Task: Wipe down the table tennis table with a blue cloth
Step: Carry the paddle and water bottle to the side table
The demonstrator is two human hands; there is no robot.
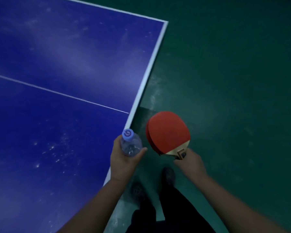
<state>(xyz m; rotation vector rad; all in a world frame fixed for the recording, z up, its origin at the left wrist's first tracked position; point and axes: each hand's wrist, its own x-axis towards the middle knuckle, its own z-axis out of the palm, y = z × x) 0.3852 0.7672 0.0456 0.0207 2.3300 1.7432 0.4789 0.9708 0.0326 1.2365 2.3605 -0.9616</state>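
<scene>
The blue table tennis table [60,68] fills the left of the view, with white edge lines, a thin white centre line and pale dusty smears and specks on its surface. My left hand [123,160] grips a clear plastic water bottle [130,144] with a light blue cap, held over the table's right edge. My right hand [190,163] holds the handles of two red table tennis paddles [168,132], stacked together and held over the floor beside the table. No blue cloth is in view.
A green floor [233,81] lies to the right of the table, with worn pale patches along the table's edge. My dark shoes [169,175] and dark trousers show at the bottom, standing just off the table's right edge.
</scene>
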